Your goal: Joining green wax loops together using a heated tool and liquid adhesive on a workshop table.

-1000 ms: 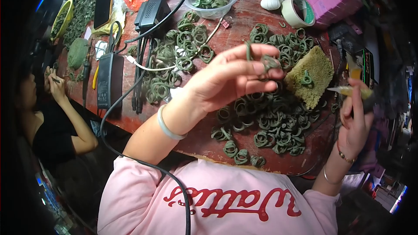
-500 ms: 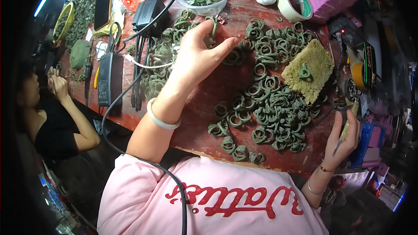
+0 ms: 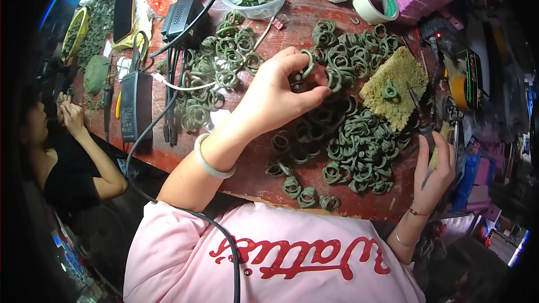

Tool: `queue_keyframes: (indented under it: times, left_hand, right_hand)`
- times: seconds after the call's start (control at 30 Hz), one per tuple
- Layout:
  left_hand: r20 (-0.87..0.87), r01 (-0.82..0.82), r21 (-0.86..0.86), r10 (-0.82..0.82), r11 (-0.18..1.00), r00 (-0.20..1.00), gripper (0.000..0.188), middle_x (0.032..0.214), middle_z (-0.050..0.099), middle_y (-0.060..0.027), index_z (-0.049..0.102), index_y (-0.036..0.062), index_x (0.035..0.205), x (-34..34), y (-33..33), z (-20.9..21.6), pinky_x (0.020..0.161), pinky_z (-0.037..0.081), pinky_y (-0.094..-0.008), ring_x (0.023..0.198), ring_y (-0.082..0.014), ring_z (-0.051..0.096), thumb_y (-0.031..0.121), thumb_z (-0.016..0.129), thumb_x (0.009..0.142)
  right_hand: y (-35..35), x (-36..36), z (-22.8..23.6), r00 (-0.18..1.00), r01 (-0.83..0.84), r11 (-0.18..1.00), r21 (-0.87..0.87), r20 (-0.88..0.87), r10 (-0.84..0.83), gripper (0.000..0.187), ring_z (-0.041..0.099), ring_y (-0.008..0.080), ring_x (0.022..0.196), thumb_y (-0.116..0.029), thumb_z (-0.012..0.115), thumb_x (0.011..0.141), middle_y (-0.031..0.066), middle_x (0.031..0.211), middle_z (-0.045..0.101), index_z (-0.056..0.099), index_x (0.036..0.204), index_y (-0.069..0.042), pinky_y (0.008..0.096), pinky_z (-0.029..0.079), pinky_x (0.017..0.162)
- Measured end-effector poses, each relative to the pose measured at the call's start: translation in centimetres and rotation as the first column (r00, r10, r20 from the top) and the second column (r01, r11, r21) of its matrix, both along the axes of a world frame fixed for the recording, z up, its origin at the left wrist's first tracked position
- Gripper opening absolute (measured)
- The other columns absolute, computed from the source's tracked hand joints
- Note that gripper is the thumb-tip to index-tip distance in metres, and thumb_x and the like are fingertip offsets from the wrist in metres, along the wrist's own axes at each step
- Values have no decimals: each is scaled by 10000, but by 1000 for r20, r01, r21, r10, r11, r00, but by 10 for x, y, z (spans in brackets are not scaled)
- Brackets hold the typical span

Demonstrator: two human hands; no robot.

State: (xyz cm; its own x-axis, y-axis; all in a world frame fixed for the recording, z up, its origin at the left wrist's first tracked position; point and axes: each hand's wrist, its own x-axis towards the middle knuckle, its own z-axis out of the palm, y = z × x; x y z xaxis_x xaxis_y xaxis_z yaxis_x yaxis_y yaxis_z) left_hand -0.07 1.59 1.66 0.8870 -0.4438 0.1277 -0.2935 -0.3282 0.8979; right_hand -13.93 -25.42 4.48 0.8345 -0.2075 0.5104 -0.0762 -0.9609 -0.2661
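Holding a green ring (image 3: 311,63), left hand (image 3: 281,92) half-curled.

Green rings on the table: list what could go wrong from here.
The pointed tool in the right hand, its tip close to the green ring on the sponge, might nick it. Rings near the table's front edge could be knocked off. The black cable crossing the pink shirt might snag.

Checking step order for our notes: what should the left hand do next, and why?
Probably carry the green ring toward the yellowish sponge. The left hand has it at its fingers, away from the sponge, while the right hand holds a dark-handled tool with its tip already over the sponge.
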Motion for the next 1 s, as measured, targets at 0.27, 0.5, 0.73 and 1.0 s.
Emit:
queue_keyframes:
  times: [0.27,0.5,0.73,1.0]
  left_hand:
    - [-452,-10,-411,-194,912,871,133,843,569,45,605,44,862,-10,-9,7,679,412,-184,750,-26,493,62,719,796]
    - [-237,-14,-214,-38,977,971,157,791,531,29,590,19,845,-13,-11,9,604,381,-231,692,-56,451,87,703,759]
    - [180,14,-27,-9,1000,984,254,863,515,-90,573,-26,842,-12,-11,-4,682,446,-295,762,-185,517,120,729,705]
    - [-396,65,-429,-252,901,883,144,843,476,63,606,53,865,-10,-10,8,583,342,-149,704,-1,444,110,731,824]
  right_hand:
    - [2,0,-5,1000,0,1000,9,-1,0,199,591,309,747,-66,712,816,137,827,596,630,980,11,369,474,673]
    - [0,0,-10,1000,9,1000,-14,8,-8,198,598,312,737,-53,702,822,144,825,611,628,992,18,372,475,663]
    - [0,0,-11,998,12,1000,-5,62,-12,199,593,313,719,-57,703,823,140,819,611,632,995,12,368,474,657]
    - [0,1,-10,1000,2,1000,4,31,-3,203,601,302,726,-58,710,816,133,826,621,628,981,27,358,480,664]
